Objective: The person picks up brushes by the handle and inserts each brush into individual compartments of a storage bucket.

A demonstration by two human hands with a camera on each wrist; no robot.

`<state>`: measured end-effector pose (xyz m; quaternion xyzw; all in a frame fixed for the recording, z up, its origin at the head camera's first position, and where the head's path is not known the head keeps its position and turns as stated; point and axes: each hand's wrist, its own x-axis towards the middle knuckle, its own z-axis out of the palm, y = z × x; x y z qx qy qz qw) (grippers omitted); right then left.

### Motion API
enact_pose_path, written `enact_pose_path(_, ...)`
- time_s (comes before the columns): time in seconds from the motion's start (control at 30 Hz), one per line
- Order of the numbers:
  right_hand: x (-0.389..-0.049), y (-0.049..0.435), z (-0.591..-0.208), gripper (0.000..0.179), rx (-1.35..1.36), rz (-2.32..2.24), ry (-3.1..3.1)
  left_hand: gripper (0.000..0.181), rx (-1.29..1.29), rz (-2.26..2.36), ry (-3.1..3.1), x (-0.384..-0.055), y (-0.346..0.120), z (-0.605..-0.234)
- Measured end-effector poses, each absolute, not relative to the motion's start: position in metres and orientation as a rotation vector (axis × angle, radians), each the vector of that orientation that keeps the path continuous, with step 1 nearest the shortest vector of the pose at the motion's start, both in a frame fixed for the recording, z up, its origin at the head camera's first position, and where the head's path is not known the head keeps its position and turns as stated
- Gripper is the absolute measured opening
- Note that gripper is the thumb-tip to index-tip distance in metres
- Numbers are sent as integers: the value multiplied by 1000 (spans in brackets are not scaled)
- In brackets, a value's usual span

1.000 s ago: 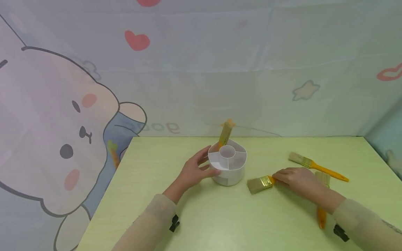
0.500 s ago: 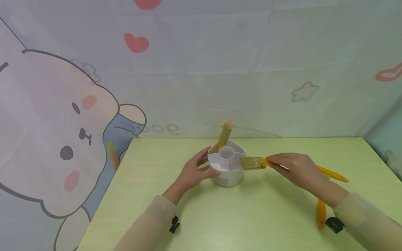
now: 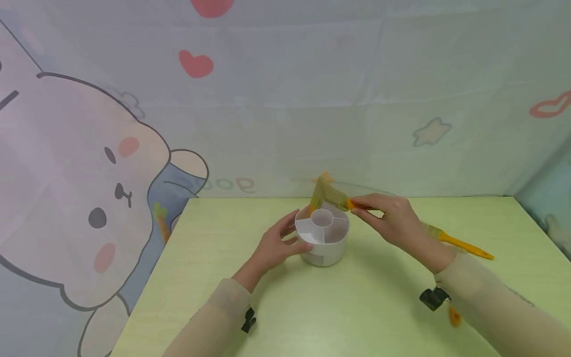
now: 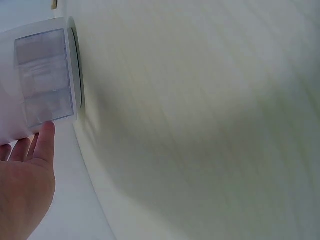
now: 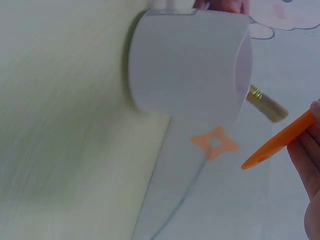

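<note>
My left hand (image 3: 275,246) grips the side of a round white compartment organizer (image 3: 324,254), thumb in front and fingers around the left. A clear panel (image 4: 45,77) shows on its wall in the left wrist view. One paintbrush (image 5: 270,108) stands in its back-left compartment, bristles up and leaning. My right hand (image 3: 394,218) pinches a second paintbrush (image 3: 335,197) near the ferrule, raised above the organizer's right rim. Its bristles point up-left and overlap the standing brush in the head view. In the right wrist view its orange handle (image 5: 281,140) is apart from the organizer, tip pointing downward.
Another paintbrush (image 3: 466,245) with an orange handle lies on the table (image 3: 357,317) at the right. The handle end of one more brush (image 3: 454,316) shows beside my right sleeve, the rest hidden. A printed cloth (image 3: 285,99) hangs behind the table.
My right hand has picked a paintbrush up off the table and carried it up and left to the organizer, turning its bristles upward. The left hand stays on the organizer.
</note>
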<state>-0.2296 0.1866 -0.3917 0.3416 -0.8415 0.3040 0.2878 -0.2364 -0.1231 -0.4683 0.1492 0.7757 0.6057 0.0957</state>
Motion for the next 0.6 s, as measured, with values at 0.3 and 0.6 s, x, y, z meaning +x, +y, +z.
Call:
enact_pose_path(0.3,-239,143,-381,26,821,1189,-2194,93,447,1789,2291,-236,-122,-469)
enact_pose_path(0.6,-246,112,-386,25,763,1397,-2183,92,464,1791,2294,-236,-124,-469)
